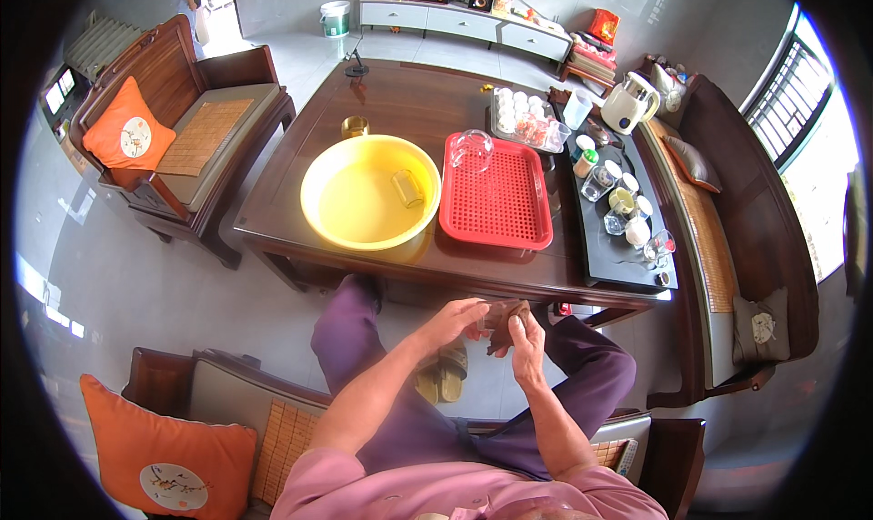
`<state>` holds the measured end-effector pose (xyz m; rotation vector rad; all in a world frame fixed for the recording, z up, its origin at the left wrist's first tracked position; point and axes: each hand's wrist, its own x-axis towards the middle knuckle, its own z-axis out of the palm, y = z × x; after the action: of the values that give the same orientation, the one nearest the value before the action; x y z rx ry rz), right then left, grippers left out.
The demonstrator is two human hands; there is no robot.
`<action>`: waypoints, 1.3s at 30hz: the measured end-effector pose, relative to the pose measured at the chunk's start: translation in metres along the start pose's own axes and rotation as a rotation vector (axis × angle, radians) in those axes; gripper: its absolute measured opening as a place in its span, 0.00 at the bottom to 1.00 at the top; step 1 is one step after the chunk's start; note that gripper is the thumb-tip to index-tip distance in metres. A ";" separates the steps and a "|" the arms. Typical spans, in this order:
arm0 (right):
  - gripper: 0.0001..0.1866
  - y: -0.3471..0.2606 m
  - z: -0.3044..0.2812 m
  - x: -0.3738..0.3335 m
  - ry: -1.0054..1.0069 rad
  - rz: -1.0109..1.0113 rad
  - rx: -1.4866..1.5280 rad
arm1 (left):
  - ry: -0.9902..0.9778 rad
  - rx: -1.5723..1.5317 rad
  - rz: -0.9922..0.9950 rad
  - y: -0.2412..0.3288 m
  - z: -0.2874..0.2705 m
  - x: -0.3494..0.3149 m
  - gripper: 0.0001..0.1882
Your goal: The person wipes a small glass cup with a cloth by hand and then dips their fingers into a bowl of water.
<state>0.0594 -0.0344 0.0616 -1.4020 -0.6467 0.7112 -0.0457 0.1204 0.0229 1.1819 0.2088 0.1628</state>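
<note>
A seated person is holding a small brown cloth [506, 324] above their lap, left hand [455, 320] pinching one edge, right hand [526, 343] gripping the other. Ahead, the table [409, 101] is carrying a yellow basin [336, 201] beside a red tray [496, 206], within reach.

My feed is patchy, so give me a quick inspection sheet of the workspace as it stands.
Surface: dark wooden table, partly bare.
Job's things: small brown item held over the lap, apart from the table; what it is cannot be told.
Clutter: yellow basin with a small cup lying inside; red tray carrying an upturned glass; black tea tray with cups; white kettle.
Grips: left hand and right hand both closed on the brown item.
Cables: nothing seen.
Surroundings: wooden benches, orange cushion, white cabinet.
</note>
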 end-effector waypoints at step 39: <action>0.17 0.003 -0.001 0.002 -0.004 0.025 -0.055 | 0.053 -0.016 0.103 -0.005 0.006 0.000 0.24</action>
<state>0.0612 -0.0330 0.0581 -1.4615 -0.6571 0.7216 -0.0436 0.1129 0.0206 1.1736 0.1927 0.2862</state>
